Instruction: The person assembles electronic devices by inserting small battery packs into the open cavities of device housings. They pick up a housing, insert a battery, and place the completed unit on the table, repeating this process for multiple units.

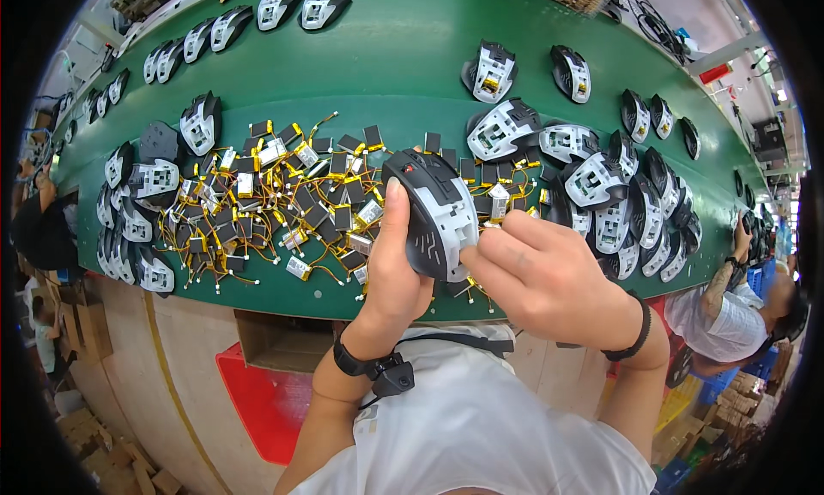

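A partly assembled computer mouse (444,213) with a black and pale grey shell is gripped in my left hand (390,276), tilted over the near part of the bench. My right hand (549,267) is closed, its thumb and fingers pinched against the mouse's right, near side. Whatever lies between those fingertips is hidden. Beneath and to the left spreads a loose pile of small flat battery packs (246,184), with yellow ends, thin wires and white plugs. More batteries show just right of the mouse.
The green bench (386,66) carries clusters of similar mice at left (154,179) and right (592,179), plus a row along the far side (230,27). Below its front edge are a cardboard box (279,345) and a red bin (257,400). Another person (725,319) sits at right.
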`<state>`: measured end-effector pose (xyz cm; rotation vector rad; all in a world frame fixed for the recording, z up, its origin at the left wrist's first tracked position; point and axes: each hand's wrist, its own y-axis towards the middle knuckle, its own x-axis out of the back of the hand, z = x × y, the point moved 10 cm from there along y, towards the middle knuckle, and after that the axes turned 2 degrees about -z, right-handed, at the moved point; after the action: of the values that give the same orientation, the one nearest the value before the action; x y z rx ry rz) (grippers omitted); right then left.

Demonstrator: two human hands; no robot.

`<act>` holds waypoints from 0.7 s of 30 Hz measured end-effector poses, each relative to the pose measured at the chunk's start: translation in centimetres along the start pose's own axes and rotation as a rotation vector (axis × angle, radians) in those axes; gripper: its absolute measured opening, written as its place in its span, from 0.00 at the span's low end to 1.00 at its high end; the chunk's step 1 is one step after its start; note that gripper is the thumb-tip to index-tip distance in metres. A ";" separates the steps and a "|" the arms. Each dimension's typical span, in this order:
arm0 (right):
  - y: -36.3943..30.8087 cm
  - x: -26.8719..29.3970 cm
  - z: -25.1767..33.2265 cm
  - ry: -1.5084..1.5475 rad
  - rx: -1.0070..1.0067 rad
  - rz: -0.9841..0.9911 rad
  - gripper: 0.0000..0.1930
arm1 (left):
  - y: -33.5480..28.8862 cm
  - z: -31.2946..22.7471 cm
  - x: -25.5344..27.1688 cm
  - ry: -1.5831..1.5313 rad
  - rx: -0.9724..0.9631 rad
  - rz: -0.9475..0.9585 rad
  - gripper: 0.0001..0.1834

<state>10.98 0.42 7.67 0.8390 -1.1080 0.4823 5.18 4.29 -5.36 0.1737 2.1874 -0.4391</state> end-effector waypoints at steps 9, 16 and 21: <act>-0.9 0.2 0.7 -0.058 -0.032 -0.108 0.14 | 0.1 -0.2 -0.3 -0.043 -0.009 -0.061 0.29; -2.3 -0.6 1.1 -0.080 -0.100 -0.259 0.14 | 0.1 -0.3 -1.3 -0.069 -0.066 0.080 0.34; -6.0 -1.7 -1.9 0.548 -0.503 -0.519 0.17 | -0.2 -2.9 -2.0 0.022 -0.265 0.068 0.40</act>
<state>15.70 -1.60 3.65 0.4733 -0.4387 -0.0196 4.22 5.28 -2.13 0.1075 2.2293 -0.1067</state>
